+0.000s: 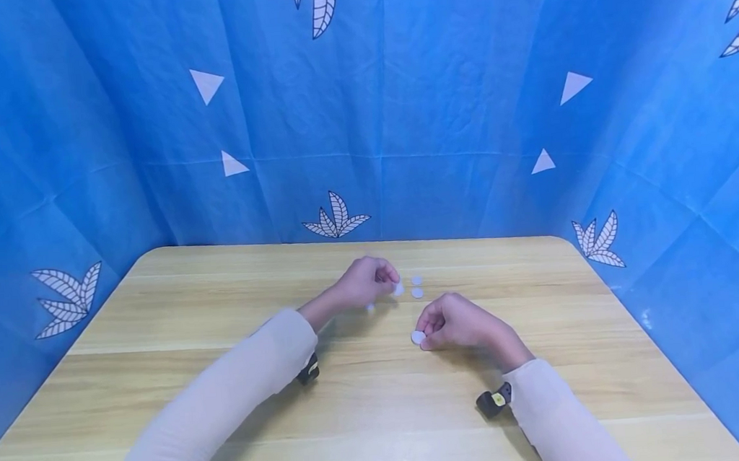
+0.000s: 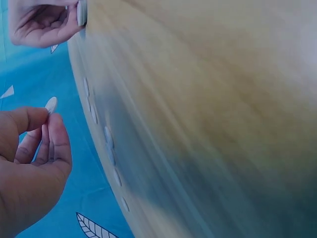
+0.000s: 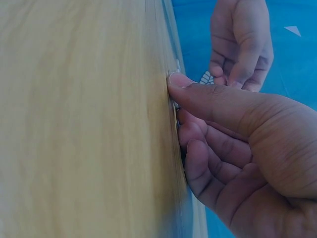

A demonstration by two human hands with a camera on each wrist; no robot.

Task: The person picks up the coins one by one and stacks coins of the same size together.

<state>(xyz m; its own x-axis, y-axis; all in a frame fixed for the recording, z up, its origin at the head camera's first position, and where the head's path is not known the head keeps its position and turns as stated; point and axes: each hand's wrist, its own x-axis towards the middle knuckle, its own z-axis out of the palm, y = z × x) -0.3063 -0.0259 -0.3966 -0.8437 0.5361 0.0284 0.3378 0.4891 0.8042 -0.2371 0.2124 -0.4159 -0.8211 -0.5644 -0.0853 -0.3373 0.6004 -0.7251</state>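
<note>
My left hand (image 1: 362,283) is at the far middle of the table and pinches a small white disc (image 2: 51,104) between thumb and fingertips. In the left wrist view that disc is raised off the tabletop. Nearer to me and to the right, my right hand (image 1: 457,320) pinches another white disc (image 1: 418,337) by its edge, close to the wood. Two more white discs (image 1: 417,292) lie one behind the other just right of the left hand. Part of a further disc (image 1: 370,307) shows beneath the left wrist; the left arm hides its surroundings in the head view.
The light wooden table (image 1: 385,432) has rounded far corners. Several flat white discs (image 2: 117,177) lie along it in the left wrist view. A blue curtain (image 1: 451,108) with white leaves and triangles surrounds the far edge and sides. Dark wrist cameras (image 1: 494,400) sit under both cuffs.
</note>
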